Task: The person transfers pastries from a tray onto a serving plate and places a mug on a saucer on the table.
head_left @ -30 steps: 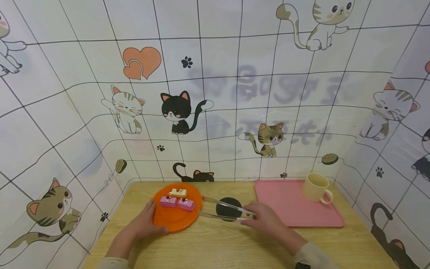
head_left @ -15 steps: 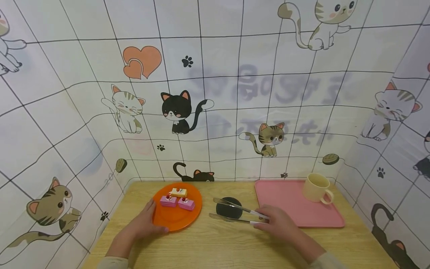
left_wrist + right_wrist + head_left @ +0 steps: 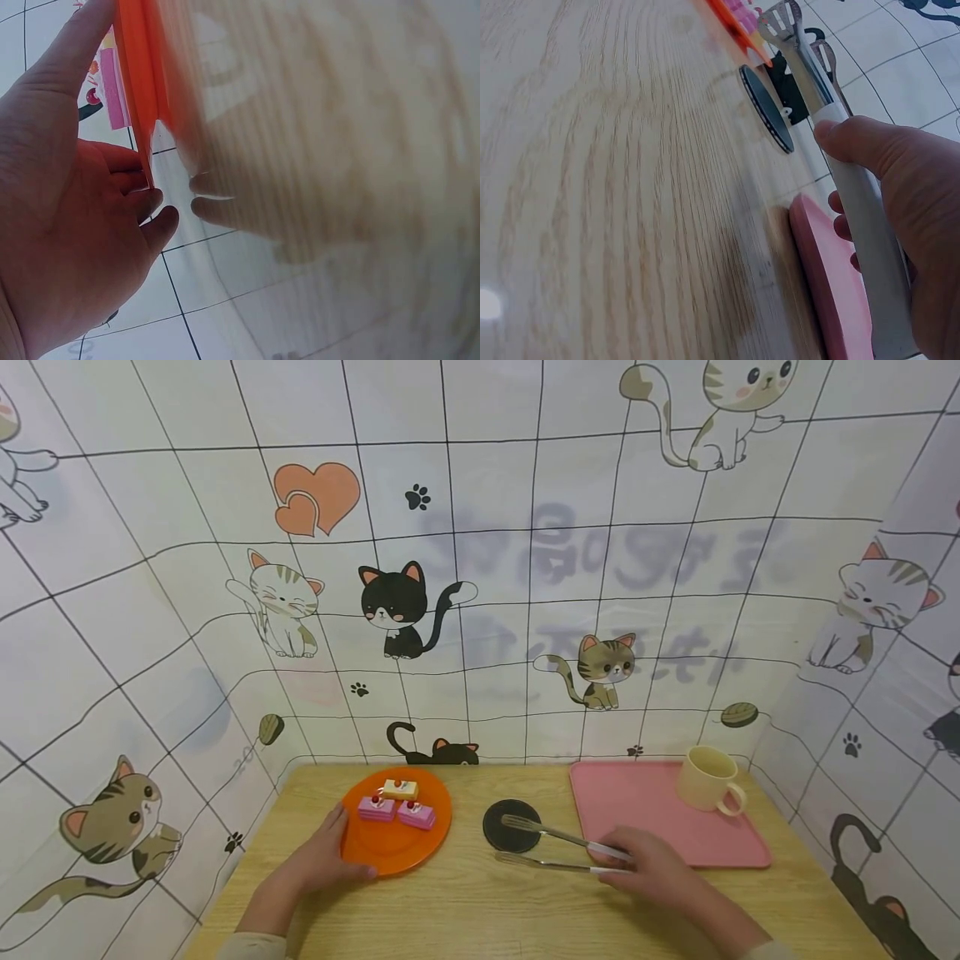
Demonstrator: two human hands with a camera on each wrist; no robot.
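More space between plate (image 3: 397, 850) and tongs (image 3: 558, 835)

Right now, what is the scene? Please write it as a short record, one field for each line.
Left hand: holds the left rim of a round orange plate
On plate: two pink toy cake slices, one pale-yellow slice beyond them
Right hand: grips metal tongs with white handles, tips apart, no cake between
Right side: rectangular pink tray with a pale-yellow mug near its far right corner
Between plate and tray: flat, round, black disc
Surface: light wooden table
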